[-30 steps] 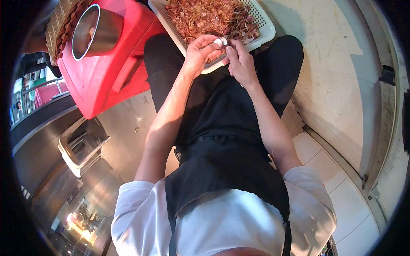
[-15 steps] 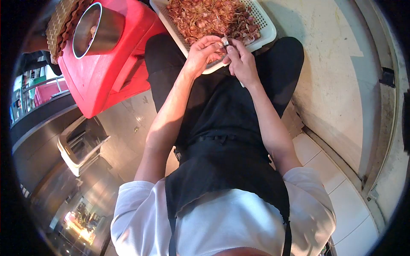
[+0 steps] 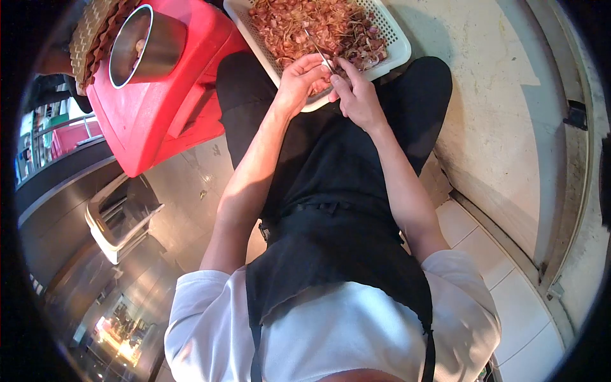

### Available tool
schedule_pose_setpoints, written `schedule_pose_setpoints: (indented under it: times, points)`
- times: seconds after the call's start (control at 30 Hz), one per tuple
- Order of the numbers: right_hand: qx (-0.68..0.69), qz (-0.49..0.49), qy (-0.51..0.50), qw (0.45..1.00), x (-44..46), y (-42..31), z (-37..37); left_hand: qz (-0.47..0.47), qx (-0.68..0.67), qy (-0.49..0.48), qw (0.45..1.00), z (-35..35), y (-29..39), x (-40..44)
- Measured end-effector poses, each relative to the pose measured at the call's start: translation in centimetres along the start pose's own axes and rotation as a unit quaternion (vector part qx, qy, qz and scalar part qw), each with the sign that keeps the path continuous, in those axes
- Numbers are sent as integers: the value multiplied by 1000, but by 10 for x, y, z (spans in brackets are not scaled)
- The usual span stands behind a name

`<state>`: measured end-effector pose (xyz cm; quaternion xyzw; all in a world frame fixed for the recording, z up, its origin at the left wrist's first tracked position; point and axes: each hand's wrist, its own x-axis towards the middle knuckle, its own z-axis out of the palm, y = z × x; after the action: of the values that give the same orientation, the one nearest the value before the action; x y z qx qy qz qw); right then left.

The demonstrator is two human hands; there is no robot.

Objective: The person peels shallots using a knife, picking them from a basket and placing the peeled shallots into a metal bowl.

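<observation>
A white perforated plastic basket (image 3: 400,46) between my knees holds a heap of small shallots and loose reddish skins (image 3: 299,28). Over its near edge, my left hand (image 3: 299,84) pinches a small pale shallot (image 3: 326,65) between thumb and fingers. My right hand (image 3: 361,102) is closed around a small knife, its handle hidden in the palm. The thin knife blade (image 3: 316,44) points up and to the left, over the heap, close to the shallot. Both hands are nearly touching.
To the left, a metal pot (image 3: 156,51) with a small bulb inside stands on a red plastic stool (image 3: 143,121). A woven item (image 3: 95,44) sits behind it. A pale wall (image 3: 484,83) rises on the right. A white-framed object (image 3: 118,223) lies at lower left.
The knife blade now shows, swung up and left over the heap. My right hand has turned slightly, while my left hand stays almost in place.
</observation>
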<state>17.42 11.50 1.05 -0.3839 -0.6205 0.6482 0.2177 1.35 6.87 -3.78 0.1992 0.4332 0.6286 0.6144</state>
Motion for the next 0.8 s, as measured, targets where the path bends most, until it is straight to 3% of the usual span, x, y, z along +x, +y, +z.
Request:
schedule_pose_setpoints:
  times: [0.4,0.6,0.8]
  points:
    - [-24,-32,6,999,-2,-4,4,-18,-47,-63,997,6,10,-6]
    - [-38,-26,45,998,0,5,2,-17,-15,-9,1000,4,5,-4]
    - [-29,-40,10,999,-3,1,2,-3,-28,-2,1000,-1,2,-2]
